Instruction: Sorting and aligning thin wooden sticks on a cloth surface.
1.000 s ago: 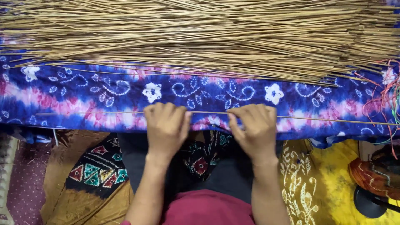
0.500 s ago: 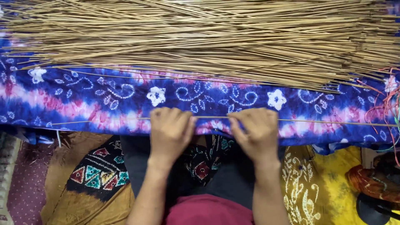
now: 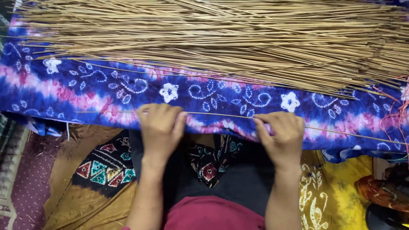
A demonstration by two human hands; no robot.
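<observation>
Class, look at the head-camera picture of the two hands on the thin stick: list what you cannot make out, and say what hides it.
- Fingertips of the left hand and right hand: curled under, hidden by the hands' backs, so the grip on the thin stick is unclear.
- Stick pile: cut off at the top and right edges.
- Blue patterned cloth: its far part lies under the pile.
- Dark object: cut off at the bottom right corner.

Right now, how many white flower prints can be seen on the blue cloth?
4 clear ones: the first at far left, the second above the left hand, the third above the right hand, and a partial fourth at the right edge. Sticks may hide more.
</observation>
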